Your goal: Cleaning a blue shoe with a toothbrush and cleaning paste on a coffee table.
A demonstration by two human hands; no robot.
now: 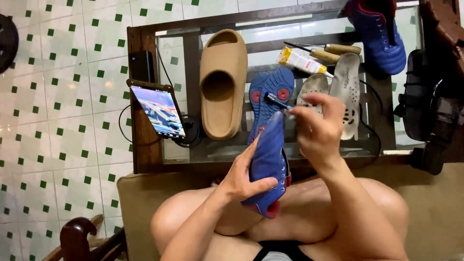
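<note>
Blue shoe: suede-like upper with red trim at the heel end, held upright over the lap, toe pointing up and away toward the glass table, gripped around its lower half.

Blue sole: detached, tread side up, with two red round studs near its far end; appears to lie on the table just behind the shoe's toe.

Small tool: thin, blue-handled, pinched at the shoe's toe, its tip pointing left over the sole.

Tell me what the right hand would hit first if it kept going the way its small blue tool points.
Probably the blue sole lying on the glass table: the right hand aims the blue tool up-left, its tip over that sole. Depth is unclear; it may already touch.
</note>
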